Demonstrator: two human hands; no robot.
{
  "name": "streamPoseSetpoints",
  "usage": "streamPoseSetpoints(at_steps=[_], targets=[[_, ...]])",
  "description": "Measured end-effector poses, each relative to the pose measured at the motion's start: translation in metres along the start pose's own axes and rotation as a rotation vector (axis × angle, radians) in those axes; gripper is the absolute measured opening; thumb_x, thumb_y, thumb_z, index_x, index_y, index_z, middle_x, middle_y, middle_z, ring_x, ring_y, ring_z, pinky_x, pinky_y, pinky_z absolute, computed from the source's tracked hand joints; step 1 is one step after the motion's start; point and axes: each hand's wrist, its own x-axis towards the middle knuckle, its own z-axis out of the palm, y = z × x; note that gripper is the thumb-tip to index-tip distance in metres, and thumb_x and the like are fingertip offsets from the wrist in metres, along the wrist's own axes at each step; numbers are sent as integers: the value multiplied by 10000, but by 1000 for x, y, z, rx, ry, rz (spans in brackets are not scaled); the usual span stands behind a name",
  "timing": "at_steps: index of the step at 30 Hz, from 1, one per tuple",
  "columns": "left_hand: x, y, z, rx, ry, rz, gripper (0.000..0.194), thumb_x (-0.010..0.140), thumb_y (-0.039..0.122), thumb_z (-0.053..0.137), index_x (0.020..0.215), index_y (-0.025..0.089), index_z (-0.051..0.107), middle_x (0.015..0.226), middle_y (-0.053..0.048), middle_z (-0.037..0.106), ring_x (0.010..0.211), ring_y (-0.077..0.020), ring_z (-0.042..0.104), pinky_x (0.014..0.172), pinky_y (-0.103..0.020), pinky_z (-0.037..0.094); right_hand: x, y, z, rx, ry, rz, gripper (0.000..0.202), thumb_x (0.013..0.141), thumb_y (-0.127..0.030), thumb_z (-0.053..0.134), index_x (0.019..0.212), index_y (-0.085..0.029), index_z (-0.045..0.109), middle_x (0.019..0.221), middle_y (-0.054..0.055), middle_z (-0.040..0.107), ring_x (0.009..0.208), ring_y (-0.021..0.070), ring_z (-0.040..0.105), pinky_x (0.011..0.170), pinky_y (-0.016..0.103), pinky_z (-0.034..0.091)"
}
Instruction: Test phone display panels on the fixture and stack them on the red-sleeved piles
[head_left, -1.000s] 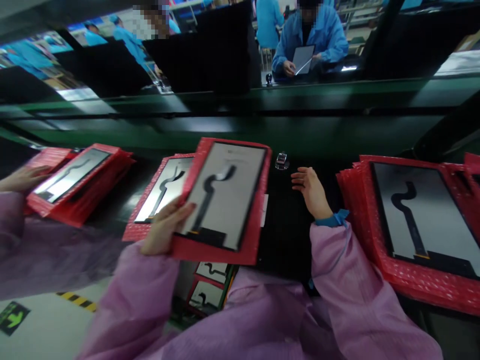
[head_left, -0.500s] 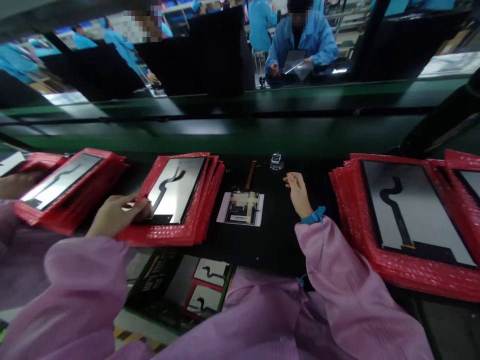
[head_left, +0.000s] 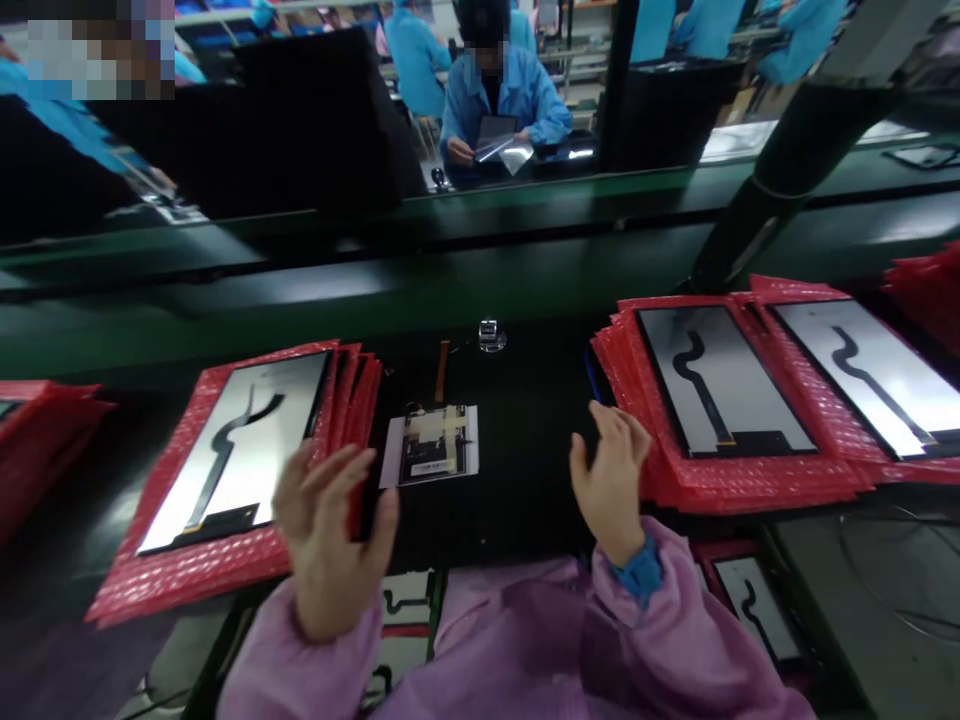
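Fingers of the left hand (head_left: 330,540) are spread wide with nothing between them; that hand hangs before the right side of the left panel (head_left: 259,455), and whether it touches cannot be told. The right hand (head_left: 611,480) has thumb and fingers parted in a loose curve, holding nothing visible, near the left edge of the right sleeves (head_left: 750,480). The left panel lies flat on the left sleeves (head_left: 187,580), the right panel (head_left: 739,400) tops the right sleeves, and an outer panel (head_left: 885,360) lies just beside it. Between the stacks, on the dark counter (head_left: 525,420), a circuit assembly (head_left: 431,445) rests on a white sheet (head_left: 392,455). Each of these 3 panels looks thin and stiff, so it should be light yet brittle, liable to crack if flexed. Its shiny face would likely be slick and smudge easily. The safest hold is probably along the 2 long edges, or from under the red sleeve, whose soft bubble film should cushion but may slide. The left panel's ribbon cable (head_left: 211,485) seems pliant and is best left unpinched, and the dark strip (head_left: 232,522) near the cable's lower end kept free of pressure.
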Motion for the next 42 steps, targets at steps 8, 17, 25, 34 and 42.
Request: streamPoseSetpoints(at_steps=[8,17,25,34,42], targets=[[-41,75,83,-567,-483,7,314,948,197,585,1245,280,642,1375,-112,587,1410,-291,479,1109,-488,475,-29,63,-83,-357,193,46,136,924,-285,700,1035,-206,697,1036,101,735,1000,287,616,968,530,451],[-20,167,154,-1483,-879,-783,565,780,599,772,1144,188,640,1096,-105,725,980,-249,717,855,-371,583,-40,42,-91,-1,199,9,109,913,-213,666,817,-262,679,808,25,707,859,240,593,748,423,504],[-18,144,132,-1385,-765,-1108,513,576,404,935,941,149,679,862,-66,771,796,-242,747,710,-321,588,-76,3,-80,109,-17,-173,314,875,-163,617,1103,-354,719,825,7,732,815,235,640,745,435,532],[-9,56,99,-1114,-747,-1207,530,565,338,927,1001,147,695,865,-91,786,822,-289,762,780,-402,621,-87,6,-44,-24,-275,-170,464,929,-404,646,1339,-193,600,1351,172,619,1277,335,547,994,534,553],[-25,36,90,-447,-585,-621,387,806,479,712,1089,216,723,935,-58,768,842,-242,720,801,-360,558,-84,24,-23,-126,-540,-62,551,991,-467,529,1472,-197,517,1507,195,515,1389,370,495,1055,568,540]])
